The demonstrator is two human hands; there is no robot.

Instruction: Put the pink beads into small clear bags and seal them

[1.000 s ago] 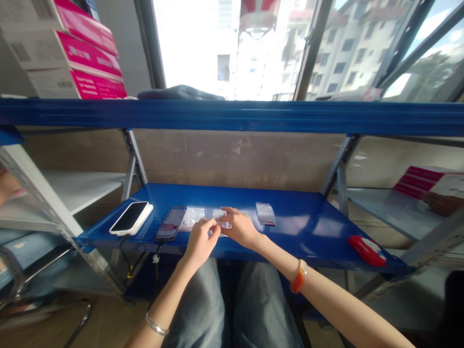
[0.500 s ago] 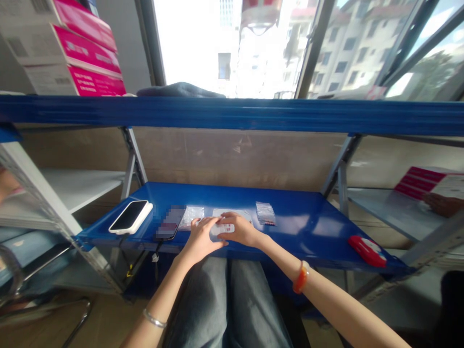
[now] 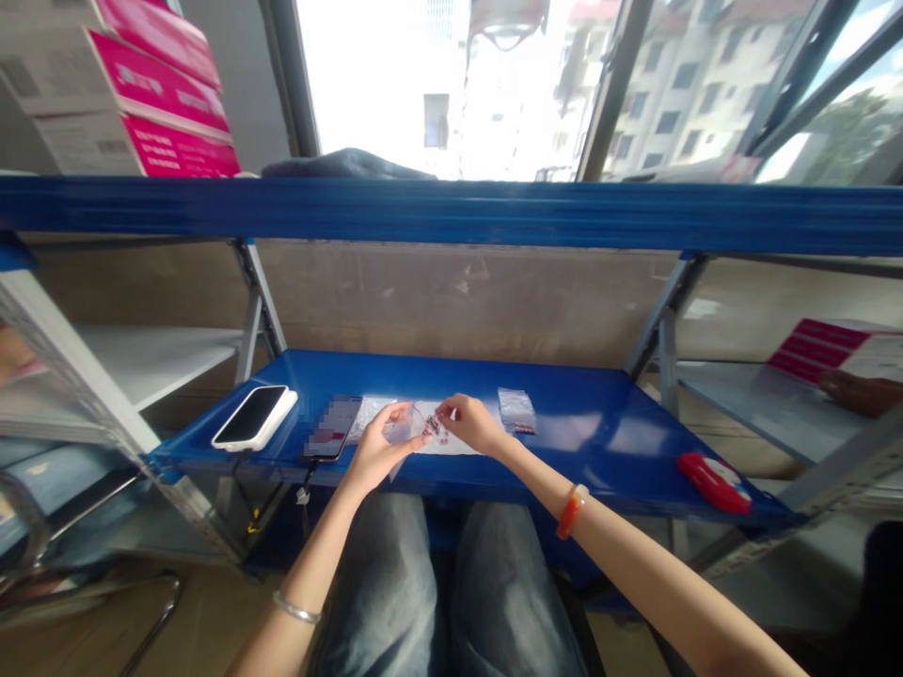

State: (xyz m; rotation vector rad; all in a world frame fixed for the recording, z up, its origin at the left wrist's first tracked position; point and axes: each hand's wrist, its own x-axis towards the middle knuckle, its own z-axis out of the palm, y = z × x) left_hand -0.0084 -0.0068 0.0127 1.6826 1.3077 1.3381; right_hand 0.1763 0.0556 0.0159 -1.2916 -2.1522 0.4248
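My left hand (image 3: 379, 448) and my right hand (image 3: 471, 423) meet over the blue shelf (image 3: 599, 442), just above its front edge. Between them they hold up a small clear plastic bag (image 3: 407, 426); my left fingers pinch its left side. My right fingertips pinch something small and reddish (image 3: 434, 426) at the bag's right edge. A white sheet (image 3: 451, 442) lies flat on the shelf under the hands. Another small clear packet (image 3: 516, 411) with red bits lies to the right of my right hand.
A phone in a white case (image 3: 255, 417) and a second phone (image 3: 333, 427) with a cable lie at the left of the shelf. A red object (image 3: 712, 481) sits near the right front corner. Pink-and-white boxes (image 3: 134, 89) are stacked on the upper shelf. Another person's hand (image 3: 857, 390) rests at far right.
Both hands were pressed flat on the packets on the shelf; now they have lifted a clear bag off the surface and hold it between them.
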